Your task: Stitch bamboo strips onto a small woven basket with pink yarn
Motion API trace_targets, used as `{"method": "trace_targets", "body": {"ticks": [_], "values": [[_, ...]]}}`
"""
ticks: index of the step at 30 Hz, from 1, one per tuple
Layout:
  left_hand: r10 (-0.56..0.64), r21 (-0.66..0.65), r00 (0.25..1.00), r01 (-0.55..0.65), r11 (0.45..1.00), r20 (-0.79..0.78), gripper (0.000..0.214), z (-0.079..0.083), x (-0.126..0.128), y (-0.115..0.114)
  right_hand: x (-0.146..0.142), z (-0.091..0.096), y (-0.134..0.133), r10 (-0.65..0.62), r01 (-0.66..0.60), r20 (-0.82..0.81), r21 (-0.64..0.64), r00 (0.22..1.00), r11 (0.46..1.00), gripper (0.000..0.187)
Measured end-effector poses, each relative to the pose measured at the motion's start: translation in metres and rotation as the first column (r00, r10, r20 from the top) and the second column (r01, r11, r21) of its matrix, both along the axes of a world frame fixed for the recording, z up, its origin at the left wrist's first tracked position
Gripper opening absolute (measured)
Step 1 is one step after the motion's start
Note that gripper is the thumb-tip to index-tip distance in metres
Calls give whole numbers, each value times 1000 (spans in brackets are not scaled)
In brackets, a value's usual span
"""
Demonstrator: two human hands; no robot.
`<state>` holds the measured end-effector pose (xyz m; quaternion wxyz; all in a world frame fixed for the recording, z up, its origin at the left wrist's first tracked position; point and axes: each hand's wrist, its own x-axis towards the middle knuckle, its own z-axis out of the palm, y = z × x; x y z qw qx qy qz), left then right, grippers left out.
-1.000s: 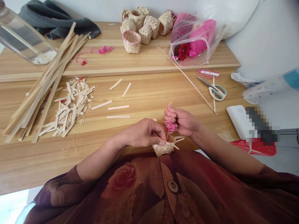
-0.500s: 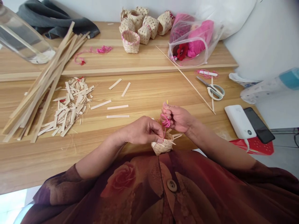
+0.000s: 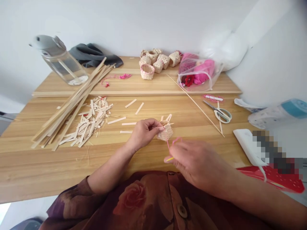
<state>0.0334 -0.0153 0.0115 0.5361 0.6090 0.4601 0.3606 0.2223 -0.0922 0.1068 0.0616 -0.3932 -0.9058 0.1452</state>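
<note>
Pink cord [image 3: 168, 147] links the basket [image 3: 166, 133], pinched in our left hand [image 3: 143, 132], to our right hand [image 3: 199, 163], fingers clamped on it; scraps [image 3: 90, 123] lie left, scissors [image 3: 222, 113] right.

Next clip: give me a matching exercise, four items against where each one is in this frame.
1. small woven bamboo basket
2. white-handled metal scissors
3. clear plastic bag of pink yarn
4. pink cord

A. pinched in the right hand
B. held by the left hand
C. flat on the wooden table, right of the long thin stick
D. on the raised wooden board, right of the finished baskets

Pairs: 1-B, 2-C, 3-D, 4-A
</note>
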Motion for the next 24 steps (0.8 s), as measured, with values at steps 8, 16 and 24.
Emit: {"method": "trace_targets", "body": {"ticks": [8, 16, 24], "values": [[250, -260, 920, -173, 950, 303, 41, -3, 9, -1, -16, -59, 16, 56, -47, 231, -44, 971, 998, 30], [253, -149, 906, -214, 965, 340, 35, -2, 2, 4, -4, -49, 26, -125, 91, -144, -227, 982, 970, 27], [254, -86, 896, -239, 967, 363, 30, 2, 5, 0, 4, -40, 37, -668, 119, -421, -788, 614, 605, 35]]}}
